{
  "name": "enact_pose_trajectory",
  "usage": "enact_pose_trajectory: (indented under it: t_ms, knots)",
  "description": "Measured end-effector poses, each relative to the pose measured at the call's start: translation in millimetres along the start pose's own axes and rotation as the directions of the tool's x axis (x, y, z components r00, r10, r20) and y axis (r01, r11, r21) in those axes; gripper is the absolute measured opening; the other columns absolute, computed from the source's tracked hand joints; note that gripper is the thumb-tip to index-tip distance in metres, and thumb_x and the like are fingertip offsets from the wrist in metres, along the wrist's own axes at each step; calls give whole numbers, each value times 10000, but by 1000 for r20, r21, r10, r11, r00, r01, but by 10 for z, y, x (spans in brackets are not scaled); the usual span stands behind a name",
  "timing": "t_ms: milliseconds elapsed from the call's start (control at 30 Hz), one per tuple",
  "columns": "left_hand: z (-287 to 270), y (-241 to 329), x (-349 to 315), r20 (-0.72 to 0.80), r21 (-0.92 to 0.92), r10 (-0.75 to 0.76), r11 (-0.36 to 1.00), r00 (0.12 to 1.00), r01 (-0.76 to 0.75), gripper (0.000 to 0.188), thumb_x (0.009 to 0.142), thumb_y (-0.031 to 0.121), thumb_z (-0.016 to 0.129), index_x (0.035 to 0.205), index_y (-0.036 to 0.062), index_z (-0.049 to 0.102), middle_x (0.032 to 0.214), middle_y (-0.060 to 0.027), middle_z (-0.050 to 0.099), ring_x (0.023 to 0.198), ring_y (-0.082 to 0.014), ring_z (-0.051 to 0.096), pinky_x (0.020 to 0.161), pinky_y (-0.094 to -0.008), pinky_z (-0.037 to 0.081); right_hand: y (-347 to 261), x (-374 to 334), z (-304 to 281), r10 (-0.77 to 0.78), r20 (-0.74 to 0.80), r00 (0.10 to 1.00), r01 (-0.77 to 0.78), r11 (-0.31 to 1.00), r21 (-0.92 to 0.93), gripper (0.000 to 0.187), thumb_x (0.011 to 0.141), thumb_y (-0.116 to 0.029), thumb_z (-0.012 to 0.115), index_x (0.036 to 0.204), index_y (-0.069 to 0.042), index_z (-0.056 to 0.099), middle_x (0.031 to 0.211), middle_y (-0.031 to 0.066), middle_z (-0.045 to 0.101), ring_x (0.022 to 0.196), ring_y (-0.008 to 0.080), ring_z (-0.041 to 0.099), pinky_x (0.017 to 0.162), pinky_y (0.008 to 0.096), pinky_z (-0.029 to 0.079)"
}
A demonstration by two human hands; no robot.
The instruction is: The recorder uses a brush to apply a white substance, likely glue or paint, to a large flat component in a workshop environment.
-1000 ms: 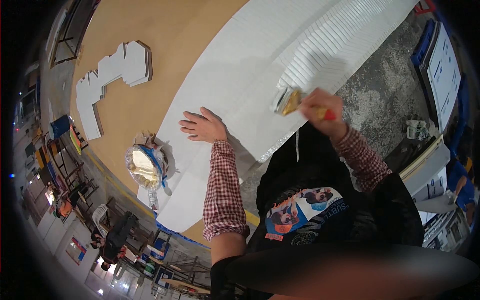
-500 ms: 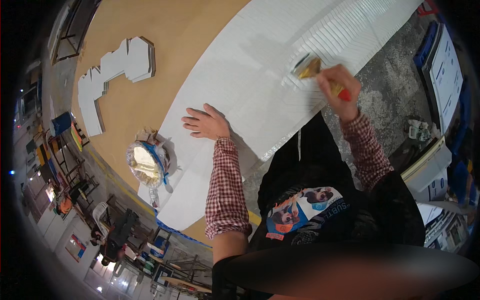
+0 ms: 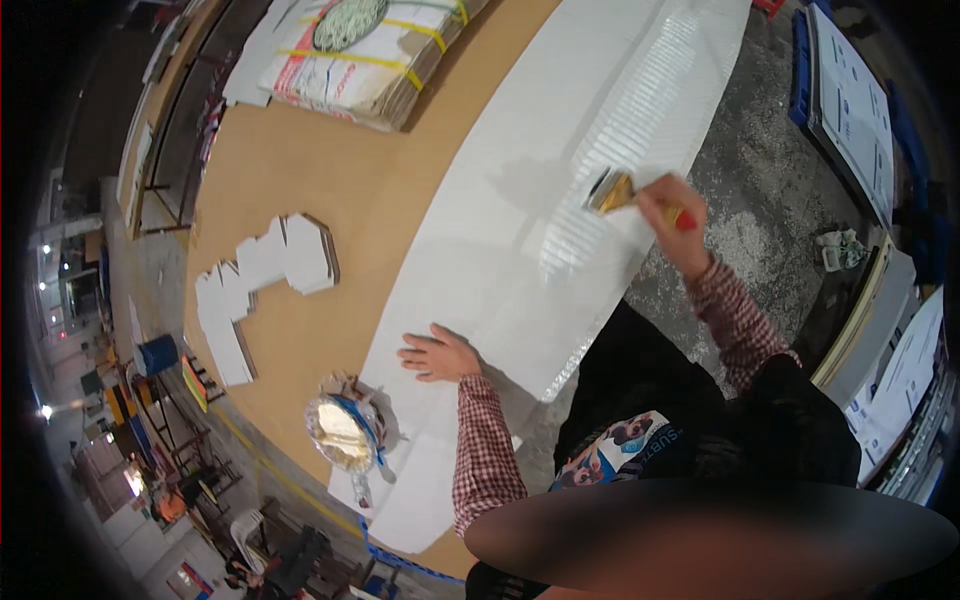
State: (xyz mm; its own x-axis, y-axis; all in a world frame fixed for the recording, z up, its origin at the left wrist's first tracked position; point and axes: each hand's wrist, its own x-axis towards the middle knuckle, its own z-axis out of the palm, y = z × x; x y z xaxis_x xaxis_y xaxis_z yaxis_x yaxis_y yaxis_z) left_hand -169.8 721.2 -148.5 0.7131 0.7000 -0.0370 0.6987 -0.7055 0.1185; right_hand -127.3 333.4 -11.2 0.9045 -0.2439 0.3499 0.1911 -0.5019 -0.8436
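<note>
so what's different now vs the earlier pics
The right hand has carried the brush farther up the sheet, away from the left hand. The view has shifted, bringing a strapped bundle into sight at upper left. Nothing was grasped or let go. The left hand stays flat on the sheet, the bowl nearby.

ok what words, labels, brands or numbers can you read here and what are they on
I won't copy wording; print stands on:
Black top: light capitals beside a picture, partly readable.
Strapped white package: red print, blurred.
White panel, upper right: dark marks, too small to read.
White sheets, lower right: marks, too small to read.
Brush: no readable text.
</note>
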Motion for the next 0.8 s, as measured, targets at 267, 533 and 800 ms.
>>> enact_pose_trajectory:
  t_ms: [267, 533, 800]
  knots:
    - [-91, 30, -38, 9, 19, -1, 1000, 1000, 1, 700, 984, 566, 288, 1491, 85, 245, 1543, -272, 167, 1420, -467, 158, 1067, -675, 170, 455, 834, -404, -90, -174, 981, 76, 993, -85, 72, 855, -68, 702, 809, -21, 673, 787, 55, 609, 701, 132, 560, 639, 270, 465]
    - [-91, 47, -43, -40, 81, -3, 997, 999, 6, 678, 984, 585, 276, 1475, 116, 271, 1531, -250, 214, 1410, -441, 203, 1037, -670, 238, -156, 156, 10, -64, 164, 984, 54, 996, 64, 194, 808, -164, 767, 757, -18, 649, 726, 79, 583, 666, 154, 555, 605, 284, 454]
    - [0, -69, -36, -36, 19, 4, 1000, 999, -3, 648, 991, 569, 273, 1469, 132, 303, 1524, -232, 239, 1408, -432, 207, 1041, -661, 240, -208, -233, 76, 88, -29, 996, -80, 973, 216, 139, 845, -64, 715, 799, 29, 623, 808, 64, 588, 688, 127, 569, 608, 259, 459]
